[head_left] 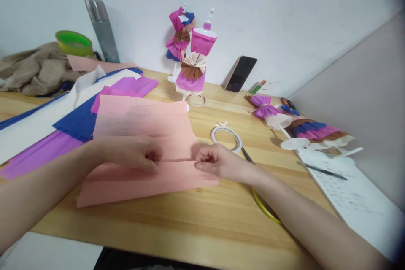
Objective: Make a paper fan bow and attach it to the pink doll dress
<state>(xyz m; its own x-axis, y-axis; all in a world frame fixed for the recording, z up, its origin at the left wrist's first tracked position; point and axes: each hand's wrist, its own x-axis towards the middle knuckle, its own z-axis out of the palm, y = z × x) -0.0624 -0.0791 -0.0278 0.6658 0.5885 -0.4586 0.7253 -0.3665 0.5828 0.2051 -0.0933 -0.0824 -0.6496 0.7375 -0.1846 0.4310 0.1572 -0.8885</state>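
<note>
A sheet of peach-pink crepe paper (145,116) lies on the table, its near part folded over along a crease running between my hands. My left hand (136,154), a little blurred, is closed with curled fingers at the left part of that crease. At the right end of the crease, my right hand (213,160) pinches the paper edge between thumb and fingers. Just beyond my right hand lies a roll of white double-sided tape (214,137). Scissors with a yellow handle (264,207) lie partly hidden under my right forearm.
Blue, white and purple crepe paper (76,118) lies at the left. Two small dress forms (204,42) in paper outfits stand at the back. A phone (241,74) and a bottle (104,29) lean on the wall. At right are paper dresses (316,128), a pen (325,171) and a notebook (357,202).
</note>
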